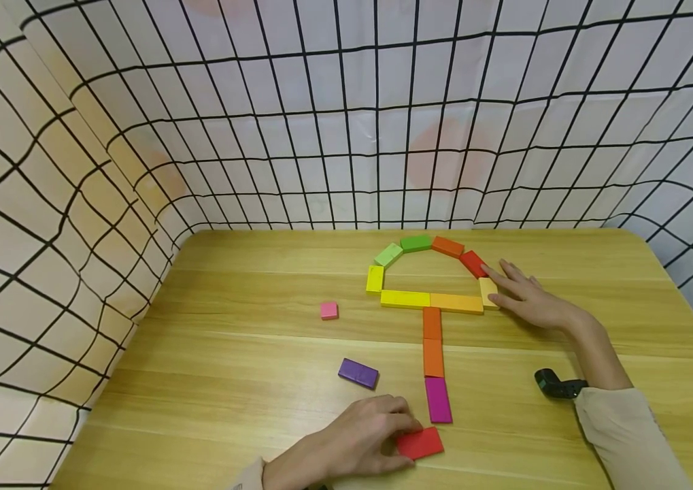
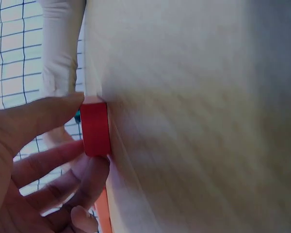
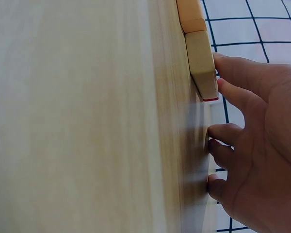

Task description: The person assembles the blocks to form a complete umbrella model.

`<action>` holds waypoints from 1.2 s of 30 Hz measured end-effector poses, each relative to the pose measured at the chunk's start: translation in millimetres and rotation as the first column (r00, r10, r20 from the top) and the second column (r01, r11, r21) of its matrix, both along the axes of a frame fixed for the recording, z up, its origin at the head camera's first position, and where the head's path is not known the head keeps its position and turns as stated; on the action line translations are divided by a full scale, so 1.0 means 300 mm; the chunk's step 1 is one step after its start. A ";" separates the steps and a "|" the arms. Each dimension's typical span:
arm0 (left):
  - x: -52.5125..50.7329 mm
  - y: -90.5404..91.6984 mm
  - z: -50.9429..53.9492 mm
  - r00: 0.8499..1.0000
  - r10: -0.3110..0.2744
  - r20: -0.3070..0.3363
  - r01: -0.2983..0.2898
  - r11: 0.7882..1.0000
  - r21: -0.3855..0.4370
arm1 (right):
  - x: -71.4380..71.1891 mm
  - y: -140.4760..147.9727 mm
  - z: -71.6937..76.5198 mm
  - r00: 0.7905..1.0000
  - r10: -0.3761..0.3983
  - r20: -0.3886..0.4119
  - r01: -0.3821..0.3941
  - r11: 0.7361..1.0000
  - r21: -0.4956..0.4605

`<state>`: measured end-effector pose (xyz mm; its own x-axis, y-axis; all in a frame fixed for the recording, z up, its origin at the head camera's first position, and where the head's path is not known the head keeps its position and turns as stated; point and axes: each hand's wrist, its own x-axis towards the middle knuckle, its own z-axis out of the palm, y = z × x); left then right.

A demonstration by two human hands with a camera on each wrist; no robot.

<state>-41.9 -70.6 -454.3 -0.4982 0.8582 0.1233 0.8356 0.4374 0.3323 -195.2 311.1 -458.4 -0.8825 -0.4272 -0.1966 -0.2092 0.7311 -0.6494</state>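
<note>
My left hand [image 1: 367,435] pinches a red block [image 1: 422,443] between thumb and fingers, low on the table just below a magenta block [image 1: 438,400]. The left wrist view shows the red block [image 2: 95,128] held by its ends. My right hand [image 1: 530,299] lies with fingers extended beside a cream block [image 1: 488,292] and a red block [image 1: 473,264]. In the right wrist view, thumb and index finger touch or nearly touch the cream block [image 3: 202,63]. Two orange blocks [image 1: 433,340] form a column above the magenta one, under a yellow block [image 1: 405,299] and a light orange block [image 1: 456,303].
An arc of blocks, including a green block [image 1: 416,243], curves above the yellow row. Left of the column lie a purple block [image 1: 358,373] and a small pink block [image 1: 329,311]. Grid-patterned cloth [image 1: 322,122] surrounds the wooden table [image 1: 230,367].
</note>
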 end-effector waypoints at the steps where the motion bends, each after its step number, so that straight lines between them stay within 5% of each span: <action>1: 0.002 0.001 0.000 1.000 0.005 -0.004 -0.005 1.000 0.002 | 0.000 0.000 0.000 1.000 0.000 -0.001 0.000 1.000 0.000; 15: 0.007 -0.001 -0.005 0.997 0.082 0.007 -0.082 0.996 0.043 | 0.003 -0.004 0.006 1.000 -0.007 0.003 0.007 1.000 0.006; 22: -0.027 0.027 0.009 0.994 0.058 -0.090 -0.052 0.997 0.063 | 0.004 -0.005 0.007 1.000 -0.008 0.005 0.008 1.000 0.009; 28: -0.100 0.085 0.060 0.993 -0.083 -0.088 0.072 0.990 -0.122 | 0.007 -0.003 0.005 1.000 -0.007 0.001 0.007 1.000 0.009; 32: -0.123 0.130 0.078 0.976 -0.193 -0.104 0.152 0.937 -0.314 | 0.008 -0.003 0.007 1.000 -0.009 0.000 0.009 1.000 0.008; 36: -0.120 0.158 0.081 0.969 -0.221 -0.111 0.159 0.900 -0.406 | 0.008 -0.002 0.008 1.000 -0.014 0.001 0.014 1.000 0.011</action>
